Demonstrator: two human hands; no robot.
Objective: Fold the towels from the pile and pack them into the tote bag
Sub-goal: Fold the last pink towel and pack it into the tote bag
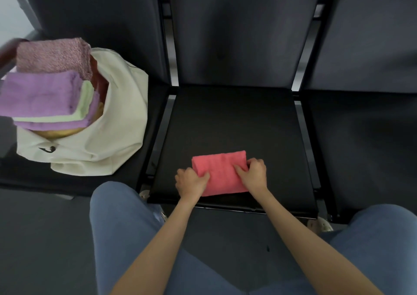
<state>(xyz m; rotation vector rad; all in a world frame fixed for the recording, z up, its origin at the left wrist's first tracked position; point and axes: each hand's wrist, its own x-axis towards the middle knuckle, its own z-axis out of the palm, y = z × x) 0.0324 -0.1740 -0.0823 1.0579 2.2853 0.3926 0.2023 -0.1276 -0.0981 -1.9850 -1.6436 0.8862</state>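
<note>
The pink towel (222, 171) is small and soft, folded into a thick, neat block with a rounded fold along its far edge; it lies flat near the front of the black middle seat (225, 118); it sits right between the two hands, with one short end under each.

The left hand (191, 182) grips the towel's left end, fingers curled on top of the cloth; the right hand (253, 173) grips the right end, thumb and fingers bent down onto it; both hands touch the towel and the towel rests on the seat.

On the seat to the left sits one cream bag (108, 136), slumped and open at the top; folded towels are stacked in its mouth and stick out above it; I count one speckled pink-purple towel (54, 55) at the back, one purple towel (40, 94) on top in front, one pale green towel (84, 102) under that, and one more purple towel (90, 116) below; something reddish and something yellow show deeper in the bag, but I cannot tell what they are.

There are three dark seats in a row; two legs in blue jeans (121, 231) show at the bottom.
</note>
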